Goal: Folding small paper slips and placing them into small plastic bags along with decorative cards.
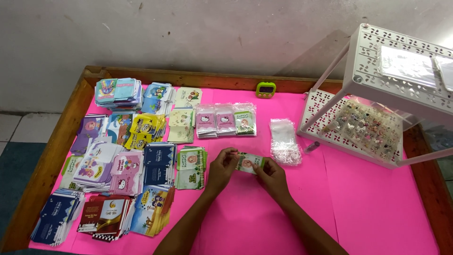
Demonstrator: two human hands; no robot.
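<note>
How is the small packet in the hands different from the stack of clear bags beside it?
The green packet is one piece, held above the pink table cover by the left hand and right hand; the clear bags lie stacked on it, untouched. The green packet shows a printed picture; the clear bags look plain. Both are small and flat.

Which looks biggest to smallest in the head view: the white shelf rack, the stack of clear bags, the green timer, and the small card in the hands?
1. White shelf rack
2. Stack of clear bags
3. Small card and green timer: they look alike, and the timer lies farther off, so unranked.
</note>
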